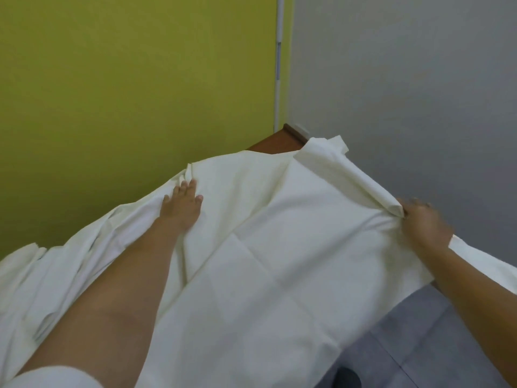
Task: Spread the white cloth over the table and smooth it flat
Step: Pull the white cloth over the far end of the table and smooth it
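Note:
The white cloth [265, 242] covers nearly all of the table, creased and bunched along its left side. Only the brown far corner of the table [275, 142] shows. My left hand [181, 205] lies flat on the cloth near the far left edge, fingers spread. My right hand [422, 222] grips the cloth's right edge, where a rolled fold [349, 175] runs back toward the far corner. The cloth hangs over the near right side of the table.
A yellow-green wall [126, 93] stands close behind the table on the left, a grey wall [405, 79] on the right. A thin white pipe [278, 60] runs down the corner. Grey floor [419, 331] shows at the lower right with a dark object [347, 378].

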Demonstrator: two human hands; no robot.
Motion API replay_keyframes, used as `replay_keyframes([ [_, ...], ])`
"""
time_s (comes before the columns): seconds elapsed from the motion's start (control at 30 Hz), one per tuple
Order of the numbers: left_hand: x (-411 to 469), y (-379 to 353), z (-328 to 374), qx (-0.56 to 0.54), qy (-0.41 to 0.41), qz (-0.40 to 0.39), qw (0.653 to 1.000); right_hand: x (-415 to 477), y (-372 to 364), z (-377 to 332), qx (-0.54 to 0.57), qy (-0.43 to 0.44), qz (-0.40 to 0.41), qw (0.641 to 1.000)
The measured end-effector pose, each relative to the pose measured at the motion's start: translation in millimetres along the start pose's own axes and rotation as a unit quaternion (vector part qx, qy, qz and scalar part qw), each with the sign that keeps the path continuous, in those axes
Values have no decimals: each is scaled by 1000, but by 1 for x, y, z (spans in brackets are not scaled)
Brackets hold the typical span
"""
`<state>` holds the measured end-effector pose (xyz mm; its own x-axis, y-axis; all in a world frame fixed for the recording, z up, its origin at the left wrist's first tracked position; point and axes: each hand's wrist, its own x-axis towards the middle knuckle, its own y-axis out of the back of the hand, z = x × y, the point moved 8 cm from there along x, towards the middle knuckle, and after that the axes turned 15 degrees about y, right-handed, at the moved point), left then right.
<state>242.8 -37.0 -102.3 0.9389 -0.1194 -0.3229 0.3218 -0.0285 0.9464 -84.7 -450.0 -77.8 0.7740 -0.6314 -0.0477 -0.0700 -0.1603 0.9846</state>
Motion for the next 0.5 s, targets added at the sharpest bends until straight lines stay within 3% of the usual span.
replay_keyframes([
  [0.13,0,-2,4,-2,8,-7,1000,0,14,-2,46,-16,25,999],
  [0.3,-2,2,17,4,11,15,1000,0,55,-115,117,156,204,959],
  [0.37,-2,2,25,2,4,6,1000,4,45,-157,103,170,171,965],
  [0.5,0,-1,26,16,9,-19,1000,35,-5,-156,109,54,47,991],
])
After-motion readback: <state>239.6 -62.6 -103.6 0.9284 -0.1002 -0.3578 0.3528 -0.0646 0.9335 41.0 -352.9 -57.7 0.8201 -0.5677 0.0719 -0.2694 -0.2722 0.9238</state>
